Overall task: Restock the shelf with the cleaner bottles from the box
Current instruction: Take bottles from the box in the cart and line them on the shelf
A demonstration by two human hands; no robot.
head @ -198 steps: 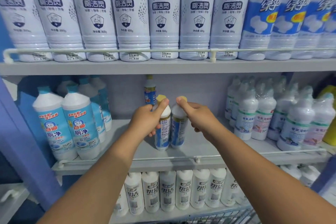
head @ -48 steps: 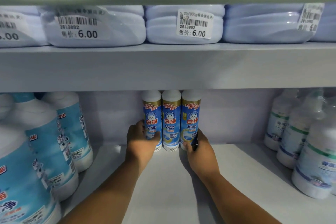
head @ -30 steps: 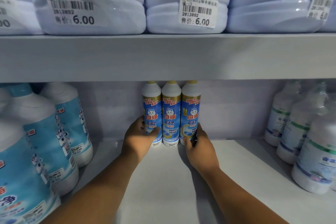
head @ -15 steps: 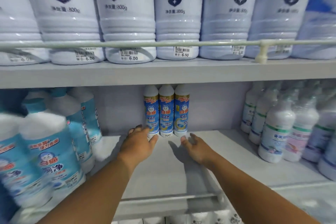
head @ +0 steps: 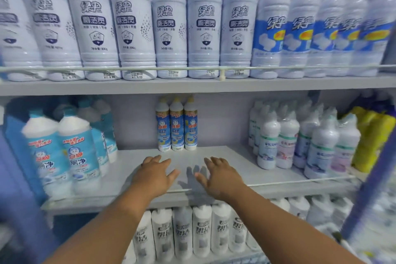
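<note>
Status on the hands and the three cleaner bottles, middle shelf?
Left hand, right hand open, empty, above the shelf. Three bottles upright at the back, side by side. Nothing in the way.

Left hand (head: 154,174): centre of the frame, just left of middle; palm down, fingers spread and straight, thumb pointing toward the other hand; holds nothing.
Right hand (head: 220,176): centre of the frame, just right of middle; palm down, fingers loosely spread, thumb pointing inward; holds nothing.
Left forearm: bare, rises from the lower left edge.
Right forearm: bare, rises from the lower right edge.
Hands: near each other, apart.
</note>
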